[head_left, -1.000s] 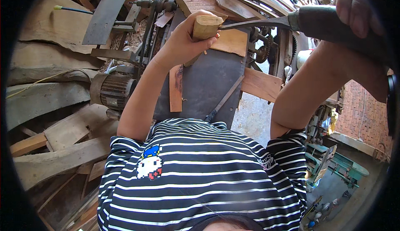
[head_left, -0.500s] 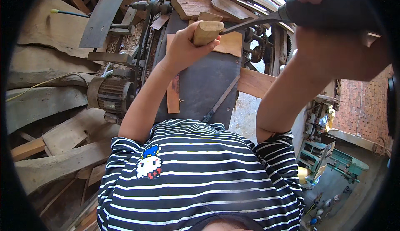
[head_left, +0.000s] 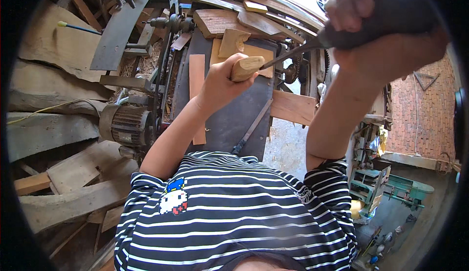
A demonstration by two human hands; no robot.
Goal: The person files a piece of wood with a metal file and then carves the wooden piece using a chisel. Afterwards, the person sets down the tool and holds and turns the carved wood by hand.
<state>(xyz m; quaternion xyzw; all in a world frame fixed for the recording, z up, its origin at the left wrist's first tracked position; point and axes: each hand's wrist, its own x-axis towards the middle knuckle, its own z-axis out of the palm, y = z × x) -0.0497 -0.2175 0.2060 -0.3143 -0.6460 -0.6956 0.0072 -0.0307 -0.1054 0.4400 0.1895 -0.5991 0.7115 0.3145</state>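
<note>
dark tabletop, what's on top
On the tabletop: a wood strip, a thin bar, a flat board with a notched piece seemingly on it, and a thick plank at the far end. The left forearm hides the strip's middle; the shirt covers the near edge.

Shows a dark, flat counter [head_left: 232, 106]. Bears a narrow reddish-brown strip [head_left: 197, 71] along the left side, a slim, slanting bar [head_left: 254, 125] with a dark wrapped end toward the right, and a tan board [head_left: 262, 50] farther off, overlapped by a notched wood piece [head_left: 229, 44].
</note>
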